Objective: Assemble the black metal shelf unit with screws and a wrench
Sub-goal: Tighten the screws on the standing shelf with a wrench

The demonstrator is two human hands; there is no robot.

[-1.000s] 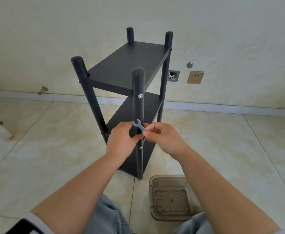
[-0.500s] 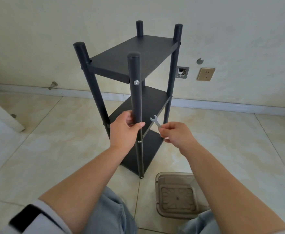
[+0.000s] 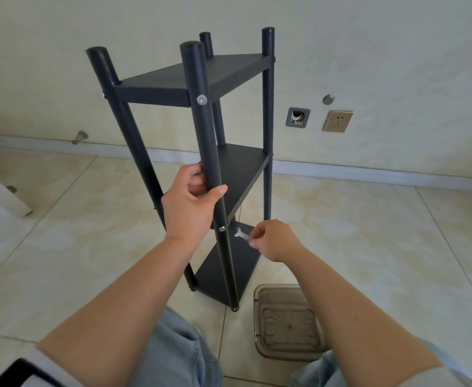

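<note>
Black shelf unit (image 3: 230, 76), 3 tiers, upright on tiled floor (image 3: 369, 233) near the wall; left hand (image 3: 191, 208) wrapped around nearest post; right hand (image 3: 275, 241) pinching small wrench (image 3: 241, 234), just beside a post screw (image 3: 222, 229); clear plastic tray (image 3: 286, 321) beside the base; wall socket (image 3: 337, 121) behind

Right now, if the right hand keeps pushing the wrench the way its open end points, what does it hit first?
Probably the lower screw on the front post. The right hand pinches the wrench, its open end aimed left at that screw, a short gap away. Depth is unclear.
</note>
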